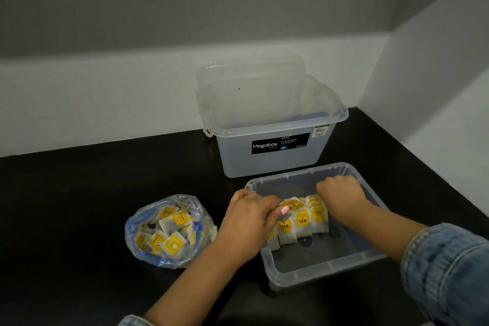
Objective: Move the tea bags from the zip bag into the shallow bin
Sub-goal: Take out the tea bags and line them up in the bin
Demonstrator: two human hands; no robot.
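From the head view, your left hand pinches a tea bag at the left end of a row of tea bags standing in the shallow bin, near right on the black bench. Your right hand reaches into the bin with its fingers curled over the far right end of that row; you cannot tell whether it grips any. The zip bag lies open just left of the bin, with more tea bags inside. Beyond the bin stands a taller clear storage box labelled Megabox, its lid propped behind it.
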